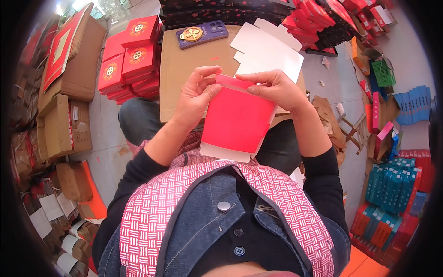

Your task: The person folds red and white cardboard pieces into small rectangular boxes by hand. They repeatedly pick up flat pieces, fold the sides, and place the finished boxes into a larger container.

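1. over my lap, at the near edge of the cardboard tabletop [175, 64]: red card piece [234, 117], broad face up toward me, white strip along its near edge.
2. left hand [196, 94]: narrow pinch at the piece's upper left corner, thumb on the edge, index fingertip just beside the narrow flap [230, 83].
3. right hand [277, 87]: narrow pinch too, thumb and index on the right end of that flap; other fingers bent, partly hidden.
4. flap runs between both hands, along the far edge, at an angle to the main panel.
5. on the tabletop, beyond my right hand: white card blank [270, 51], tabs along its edges.
6. also there, far left: purple phone [210, 36], round gold ornament on its back.
7. left of the tabletop: stacked red boxes [138, 56], round gold emblems on top.
8. behind: dark floral box [221, 13].
9. off to the right: green basket [382, 72], teal boxes [391, 184].
10. i wear a red-and-white patterned apron [152, 207].
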